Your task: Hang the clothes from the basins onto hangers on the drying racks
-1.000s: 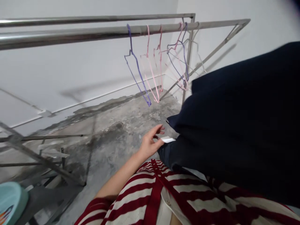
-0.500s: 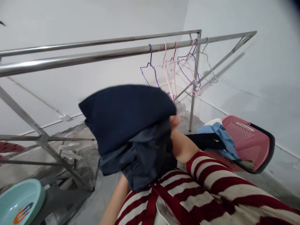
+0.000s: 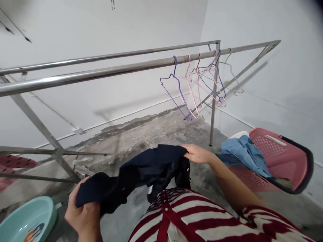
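Observation:
A dark navy garment (image 3: 151,164) is stretched between my two hands in front of my waist, its lower part hanging down in folds. My left hand (image 3: 84,211) grips its left end, fingers wrapped around the cloth. At the upper right corner of the garment, my right hand (image 3: 198,154) pinches the edge. Small shiny snaps or marks show on the dark cloth hanging below my right hand. Which kind of garment it is I cannot tell.
A metal rack's rail (image 3: 121,67) crosses ahead, with several hangers, including a purple hanger (image 3: 176,87). A tipped pink basket (image 3: 285,158) at right holds blue cloth (image 3: 244,154). A mint-green basin (image 3: 30,218) stands at lower left.
The navy garment was bunched up and raised in front of me; now it is lower and spread sideways. My hands have moved apart, the left one toward the left.

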The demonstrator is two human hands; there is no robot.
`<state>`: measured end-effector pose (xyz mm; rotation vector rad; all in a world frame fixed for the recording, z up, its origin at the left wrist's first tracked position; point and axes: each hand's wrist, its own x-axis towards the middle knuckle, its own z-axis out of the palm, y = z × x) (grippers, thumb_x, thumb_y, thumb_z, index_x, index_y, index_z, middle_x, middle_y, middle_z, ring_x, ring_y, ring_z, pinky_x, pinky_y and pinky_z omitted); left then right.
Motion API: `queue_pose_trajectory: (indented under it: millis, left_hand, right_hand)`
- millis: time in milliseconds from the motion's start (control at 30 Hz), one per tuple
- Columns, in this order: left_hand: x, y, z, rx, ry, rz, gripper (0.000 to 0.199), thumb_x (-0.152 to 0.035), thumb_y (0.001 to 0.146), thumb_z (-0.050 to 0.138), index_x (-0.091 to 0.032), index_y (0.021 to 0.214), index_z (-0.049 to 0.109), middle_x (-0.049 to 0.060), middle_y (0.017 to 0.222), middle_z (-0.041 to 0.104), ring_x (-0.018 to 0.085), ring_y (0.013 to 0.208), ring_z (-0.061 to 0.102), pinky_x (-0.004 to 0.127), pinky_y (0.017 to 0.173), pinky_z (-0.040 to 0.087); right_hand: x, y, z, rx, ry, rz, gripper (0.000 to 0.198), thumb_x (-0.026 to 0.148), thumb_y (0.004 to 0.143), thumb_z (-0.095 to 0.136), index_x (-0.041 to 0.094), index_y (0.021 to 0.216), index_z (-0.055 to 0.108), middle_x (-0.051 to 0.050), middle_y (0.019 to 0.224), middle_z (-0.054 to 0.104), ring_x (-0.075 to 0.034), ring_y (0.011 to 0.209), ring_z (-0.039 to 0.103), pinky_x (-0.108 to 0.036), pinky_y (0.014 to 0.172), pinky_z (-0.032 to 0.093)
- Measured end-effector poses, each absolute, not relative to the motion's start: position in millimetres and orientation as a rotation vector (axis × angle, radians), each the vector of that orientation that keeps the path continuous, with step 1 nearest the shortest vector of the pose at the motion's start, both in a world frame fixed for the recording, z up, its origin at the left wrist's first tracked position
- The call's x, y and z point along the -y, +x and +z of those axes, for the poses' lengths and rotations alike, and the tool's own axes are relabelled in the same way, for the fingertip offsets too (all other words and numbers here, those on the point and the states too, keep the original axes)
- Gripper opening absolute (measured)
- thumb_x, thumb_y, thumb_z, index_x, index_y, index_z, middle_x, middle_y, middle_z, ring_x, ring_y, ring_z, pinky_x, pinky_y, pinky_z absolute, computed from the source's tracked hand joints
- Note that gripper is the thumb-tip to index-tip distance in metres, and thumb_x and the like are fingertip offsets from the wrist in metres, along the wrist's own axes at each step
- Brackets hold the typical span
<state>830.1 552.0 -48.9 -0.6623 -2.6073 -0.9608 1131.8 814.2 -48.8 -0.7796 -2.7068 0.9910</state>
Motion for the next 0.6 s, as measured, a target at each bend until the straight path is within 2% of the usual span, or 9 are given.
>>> queue_pose_trajectory:
  millis: [100, 233, 333, 500, 533, 600]
  left_hand:
    - [-548.9, 817.9, -51.5, 2.271, -0.868, -1.155, 0.044, -0.021, 0.077, 0.051, -0.033, 0.119, 0.059, -0.003, 0.108, 0.069, 0.019, 0.096, 0.067, 0.031, 0.086, 0.052]
    - [-565.1, 814.5, -69.9, 2.146, -1.401, -0.914, 0.034, -0.021, 0.074, 0.053, -0.025, 0.104, 0.068, 0.000, 0.094, 0.073, 0.017, 0.083, 0.069, 0.023, 0.073, 0.054]
    - [-577.0, 825.6, -84.5, 2.322, -1.633, -0.759, 0.034, -0.019, 0.073, 0.049, -0.025, 0.099, 0.070, 0.001, 0.094, 0.074, 0.016, 0.084, 0.070, 0.020, 0.069, 0.053]
    - [-569.6, 839.3, -84.2, 2.782, -1.351, -0.631, 0.036, -0.019, 0.077, 0.048, -0.030, 0.105, 0.067, 0.001, 0.106, 0.071, 0.021, 0.095, 0.068, 0.028, 0.079, 0.054]
    - [-565.5, 839.5, -82.2, 2.826, -1.296, -0.625, 0.035, -0.020, 0.078, 0.048, -0.029, 0.106, 0.067, 0.001, 0.106, 0.072, 0.022, 0.094, 0.068, 0.030, 0.079, 0.054]
    - [-557.7, 839.5, -78.7, 2.879, -1.210, -0.608, 0.035, -0.021, 0.078, 0.048, -0.029, 0.107, 0.066, 0.002, 0.106, 0.072, 0.023, 0.093, 0.068, 0.030, 0.077, 0.054]
  right_hand:
    - [-808.6, 1139.7, -62.1, 2.782, -0.944, 0.867, 0.027, 0.024, 0.084, 0.045, 0.017, 0.102, 0.064, -0.011, 0.102, 0.068, -0.022, 0.093, 0.063, -0.033, 0.083, 0.048]
    - [-818.6, 1135.2, -34.2, 2.266, -0.928, 0.849, 0.034, 0.031, 0.086, 0.048, 0.018, 0.115, 0.058, -0.010, 0.112, 0.066, -0.018, 0.096, 0.064, -0.030, 0.081, 0.051]
    - [-847.6, 1121.7, 10.7, 1.934, -0.946, 0.655, 0.037, 0.030, 0.084, 0.051, 0.018, 0.119, 0.054, -0.010, 0.114, 0.064, -0.016, 0.099, 0.062, -0.030, 0.083, 0.050]
    - [-927.0, 1079.7, 70.8, 1.852, -0.937, 0.443, 0.057, 0.022, 0.077, 0.062, 0.013, 0.129, 0.041, -0.014, 0.130, 0.048, -0.015, 0.100, 0.052, -0.033, 0.091, 0.040]
    - [-945.4, 1069.4, 76.2, 1.848, -0.902, 0.479, 0.062, 0.021, 0.075, 0.065, 0.014, 0.130, 0.037, -0.014, 0.133, 0.045, -0.014, 0.099, 0.049, -0.032, 0.092, 0.037]
    - [-980.5, 1049.3, 81.6, 1.927, -0.720, 0.747, 0.069, 0.020, 0.076, 0.065, 0.014, 0.134, 0.027, -0.012, 0.130, 0.046, -0.009, 0.089, 0.045, -0.027, 0.088, 0.035]
